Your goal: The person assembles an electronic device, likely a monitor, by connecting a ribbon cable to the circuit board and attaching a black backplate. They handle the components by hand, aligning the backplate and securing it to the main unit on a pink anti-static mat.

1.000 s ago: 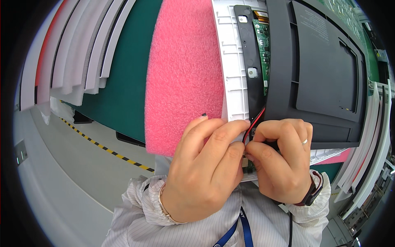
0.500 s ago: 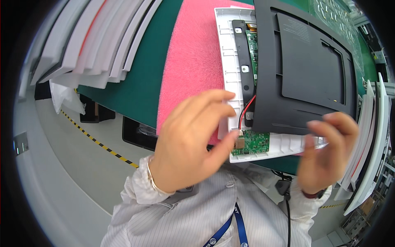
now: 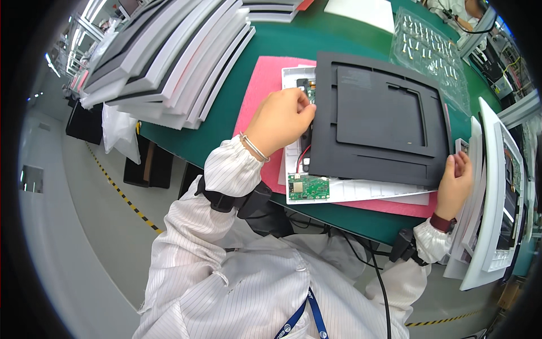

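A black plastic back cover (image 3: 378, 113) lies askew over a white device housing (image 3: 361, 191), covering most of its inside. Along the uncovered left strip run a red and black wire pair (image 3: 303, 157) and a green circuit board (image 3: 316, 187) at the near corner. My left hand (image 3: 279, 120) is closed at the cover's left edge, fingertips pinched over the housing; what they hold is hidden. At the cover's near right corner, my right hand (image 3: 456, 183) has its curled fingers and thumb against the edge.
The housing rests on a pink foam mat (image 3: 257, 85) on a green table (image 3: 226, 121). Stacked white and black panels (image 3: 175, 62) stand at left, more panels (image 3: 494, 198) at right. A clear tray of small parts (image 3: 432, 53) lies at the far right, near a co-worker's hand (image 3: 464, 25).
My left hand has moved away from the near circuit board, up along the cover's left edge, and its fingers have closed. My right hand has come to the cover's right edge. The view has shifted.
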A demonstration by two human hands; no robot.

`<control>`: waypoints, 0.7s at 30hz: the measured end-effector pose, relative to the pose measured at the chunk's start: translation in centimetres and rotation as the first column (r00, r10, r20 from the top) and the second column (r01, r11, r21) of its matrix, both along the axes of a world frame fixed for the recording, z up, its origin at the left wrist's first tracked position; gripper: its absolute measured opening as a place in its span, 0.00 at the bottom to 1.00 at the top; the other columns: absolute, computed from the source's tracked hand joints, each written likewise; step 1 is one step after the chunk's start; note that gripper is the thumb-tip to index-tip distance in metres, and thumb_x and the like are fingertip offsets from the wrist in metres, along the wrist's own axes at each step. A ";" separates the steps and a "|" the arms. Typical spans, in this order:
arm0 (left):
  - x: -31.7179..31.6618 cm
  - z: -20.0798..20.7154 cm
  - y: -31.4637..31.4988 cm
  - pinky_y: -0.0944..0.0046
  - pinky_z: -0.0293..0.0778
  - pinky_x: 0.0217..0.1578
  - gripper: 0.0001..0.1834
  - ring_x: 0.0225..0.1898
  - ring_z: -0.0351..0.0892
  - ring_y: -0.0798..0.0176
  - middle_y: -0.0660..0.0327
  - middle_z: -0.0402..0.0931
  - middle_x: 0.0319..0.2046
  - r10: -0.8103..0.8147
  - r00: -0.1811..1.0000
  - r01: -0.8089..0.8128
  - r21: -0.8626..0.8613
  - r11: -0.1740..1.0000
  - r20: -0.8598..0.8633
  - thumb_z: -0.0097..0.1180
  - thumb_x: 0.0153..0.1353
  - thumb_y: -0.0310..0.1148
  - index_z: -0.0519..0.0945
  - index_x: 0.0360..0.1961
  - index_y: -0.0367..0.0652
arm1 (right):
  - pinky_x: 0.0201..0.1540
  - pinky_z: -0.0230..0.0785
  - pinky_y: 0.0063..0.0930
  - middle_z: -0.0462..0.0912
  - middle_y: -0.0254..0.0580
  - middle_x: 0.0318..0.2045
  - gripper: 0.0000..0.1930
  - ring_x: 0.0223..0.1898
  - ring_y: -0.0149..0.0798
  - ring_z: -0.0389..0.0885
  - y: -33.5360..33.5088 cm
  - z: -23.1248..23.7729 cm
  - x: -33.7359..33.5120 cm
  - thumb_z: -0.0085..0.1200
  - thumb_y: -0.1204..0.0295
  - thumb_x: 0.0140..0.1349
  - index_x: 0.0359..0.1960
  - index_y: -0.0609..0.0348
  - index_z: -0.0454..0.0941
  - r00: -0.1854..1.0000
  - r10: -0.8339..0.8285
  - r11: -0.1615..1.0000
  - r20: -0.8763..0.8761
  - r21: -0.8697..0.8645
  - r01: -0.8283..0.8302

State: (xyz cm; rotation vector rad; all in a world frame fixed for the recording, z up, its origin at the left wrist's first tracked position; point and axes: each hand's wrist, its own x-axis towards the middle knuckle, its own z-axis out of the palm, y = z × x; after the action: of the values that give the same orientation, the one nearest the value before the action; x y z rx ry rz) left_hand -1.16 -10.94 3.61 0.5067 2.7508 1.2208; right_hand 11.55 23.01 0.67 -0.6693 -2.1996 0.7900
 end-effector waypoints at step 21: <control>3.4 2.0 -0.3 0.69 0.55 0.20 0.23 0.20 0.56 0.77 0.71 0.60 0.16 0.055 0.997 -0.073 0.367 0.927 0.060 0.54 0.67 0.40 0.66 0.18 0.40 | 0.44 0.72 0.27 0.83 0.45 0.35 0.10 0.39 0.35 0.82 -2.3 1.0 0.5 0.49 0.85 0.60 0.42 0.65 0.78 0.965 0.049 0.949 -0.258 -0.288 -0.125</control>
State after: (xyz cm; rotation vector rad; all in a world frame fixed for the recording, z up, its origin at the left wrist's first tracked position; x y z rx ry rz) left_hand 2.22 -11.26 5.65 0.4101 2.5192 1.7563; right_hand 12.03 20.69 1.63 -0.5838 -1.9089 1.2064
